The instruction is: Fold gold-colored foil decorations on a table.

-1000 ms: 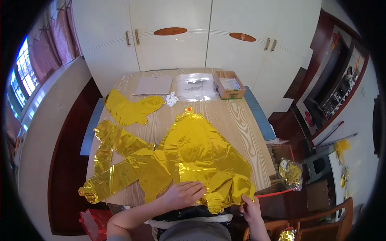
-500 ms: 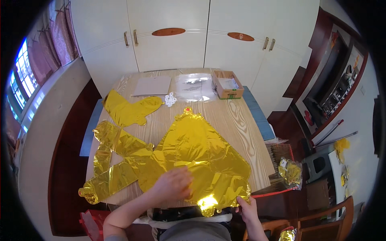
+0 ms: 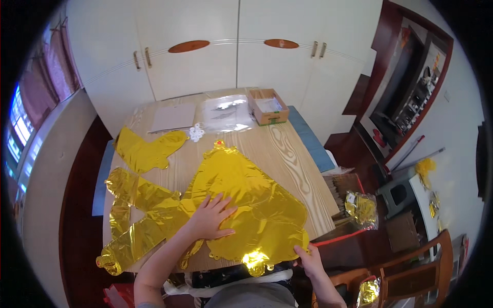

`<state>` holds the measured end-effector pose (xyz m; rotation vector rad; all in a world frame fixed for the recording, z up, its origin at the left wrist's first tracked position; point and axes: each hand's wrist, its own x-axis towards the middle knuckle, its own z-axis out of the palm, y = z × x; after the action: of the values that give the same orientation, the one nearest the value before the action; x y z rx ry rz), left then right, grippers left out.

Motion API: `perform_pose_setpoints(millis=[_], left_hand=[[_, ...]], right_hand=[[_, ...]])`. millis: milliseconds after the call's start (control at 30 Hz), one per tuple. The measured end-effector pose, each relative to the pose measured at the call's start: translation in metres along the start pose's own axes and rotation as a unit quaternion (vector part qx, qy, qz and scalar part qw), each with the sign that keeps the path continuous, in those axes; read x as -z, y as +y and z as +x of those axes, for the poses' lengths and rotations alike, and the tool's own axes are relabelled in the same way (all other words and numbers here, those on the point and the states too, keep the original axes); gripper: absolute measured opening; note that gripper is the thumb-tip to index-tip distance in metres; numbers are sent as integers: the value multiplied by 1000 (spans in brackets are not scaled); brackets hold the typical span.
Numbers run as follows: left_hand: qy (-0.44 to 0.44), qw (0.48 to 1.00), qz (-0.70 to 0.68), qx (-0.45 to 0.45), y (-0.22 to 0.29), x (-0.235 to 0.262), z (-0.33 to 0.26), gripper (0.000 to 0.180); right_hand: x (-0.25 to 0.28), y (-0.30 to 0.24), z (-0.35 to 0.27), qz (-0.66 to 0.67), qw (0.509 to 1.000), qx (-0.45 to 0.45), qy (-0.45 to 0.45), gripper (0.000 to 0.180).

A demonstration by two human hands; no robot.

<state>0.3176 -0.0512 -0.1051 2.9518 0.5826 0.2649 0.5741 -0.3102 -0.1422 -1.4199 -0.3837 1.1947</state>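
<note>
Spread wide and palm down, the left hand (image 3: 209, 219) hides part of a large gold foil (image 3: 262, 210); the right hand (image 3: 309, 258) pinches its near right corner, the underside of that grip out of sight. Shiny and creased, the foil lies at the near side of the wood-grained surface (image 3: 288, 159); whether it joins the foil strips (image 3: 149, 231) on the left is hard to tell. One smaller foil piece (image 3: 146, 150) lies far left, one cardboard box (image 3: 272, 119) far right, its contents unclear.
</note>
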Motion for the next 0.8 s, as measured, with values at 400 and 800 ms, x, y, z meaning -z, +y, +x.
perform_pose_setpoints(millis=[400, 800], left_hand=[[-13, 1000, -7, 8, 3, 2, -1, 74], [0, 1000, 0, 8, 1, -1, -3, 72]], right_hand=[[7, 1, -3, -19, 1000, -16, 12, 13], [4, -5, -5, -56, 998, 10, 30, 11]])
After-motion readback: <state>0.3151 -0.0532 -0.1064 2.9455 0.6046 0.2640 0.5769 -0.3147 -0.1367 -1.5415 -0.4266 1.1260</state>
